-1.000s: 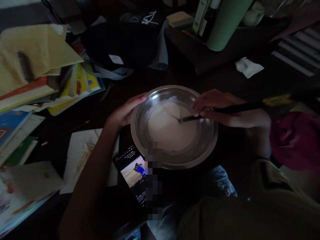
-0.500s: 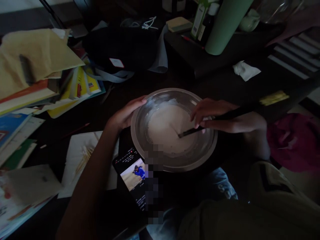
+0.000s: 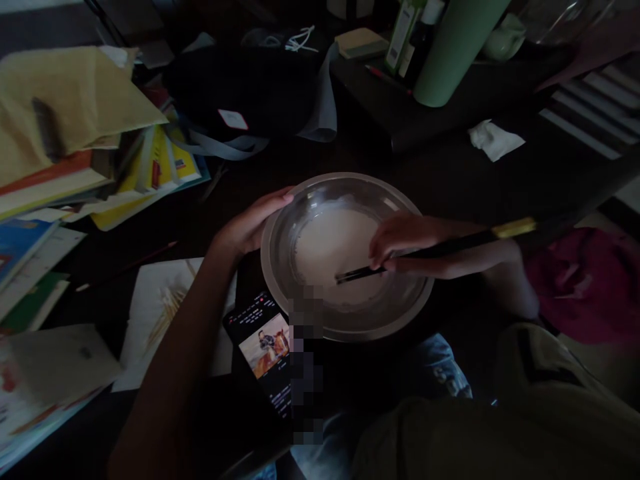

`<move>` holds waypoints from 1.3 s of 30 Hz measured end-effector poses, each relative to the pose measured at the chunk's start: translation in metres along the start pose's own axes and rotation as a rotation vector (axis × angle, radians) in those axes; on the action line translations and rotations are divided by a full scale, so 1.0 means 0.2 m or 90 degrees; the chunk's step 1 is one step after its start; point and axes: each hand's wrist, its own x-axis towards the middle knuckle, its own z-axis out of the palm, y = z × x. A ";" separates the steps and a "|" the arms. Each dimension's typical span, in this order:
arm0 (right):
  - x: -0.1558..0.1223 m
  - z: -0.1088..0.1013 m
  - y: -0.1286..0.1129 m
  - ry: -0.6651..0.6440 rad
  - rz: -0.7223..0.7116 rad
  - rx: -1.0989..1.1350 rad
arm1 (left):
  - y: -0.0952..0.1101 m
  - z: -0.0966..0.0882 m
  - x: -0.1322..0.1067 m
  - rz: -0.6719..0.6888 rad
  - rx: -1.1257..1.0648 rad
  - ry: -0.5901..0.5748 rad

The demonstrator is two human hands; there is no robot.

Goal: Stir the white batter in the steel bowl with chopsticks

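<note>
Left hand [image 3: 247,225], left of centre: laid against the outer side of the metal bowl [image 3: 271,267]; from where I stand, cannot tell whether its fingers clamp.
Bowl, mid-frame: likely light itself, stiff, smooth, perhaps slippery if wet; best held by the broad rim.
Pale liquid [image 3: 320,243], in the bowl: seems runny, apt to slop.
Chopsticks [image 3: 361,273], dark, tips over the liquid, ends at right: probably light, rigid; best held mid-length.
Right hand [image 3: 410,239], right of centre: fingers closed around the chopsticks.
</note>
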 end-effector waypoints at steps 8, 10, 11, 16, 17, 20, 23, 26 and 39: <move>-0.05 -0.04 0.00 0.133 0.152 -0.110 | 0.01 0.00 0.00 0.000 0.014 0.003; -0.05 -0.04 -0.01 0.063 0.077 -0.047 | 0.01 0.00 0.00 -0.004 0.009 0.004; -0.03 -0.02 -0.01 0.031 0.040 -0.021 | 0.01 0.00 0.00 -0.008 0.001 0.002; 0.05 0.07 0.02 0.136 0.116 -0.103 | 0.01 0.01 -0.01 -0.013 -0.025 -0.002; 0.04 0.06 0.02 0.167 0.151 -0.126 | 0.01 0.01 -0.01 -0.012 -0.024 0.001; -0.02 -0.01 0.01 0.167 0.157 -0.133 | 0.02 0.02 -0.01 -0.014 -0.024 0.018; -0.03 -0.04 0.01 0.055 0.041 -0.037 | 0.02 0.01 -0.01 -0.015 -0.027 0.031; 0.02 0.03 0.03 -0.001 -0.056 -0.018 | 0.01 0.01 0.00 -0.007 -0.022 0.018; 0.00 0.03 0.01 0.036 -0.006 0.003 | 0.00 0.00 0.01 -0.001 -0.028 -0.008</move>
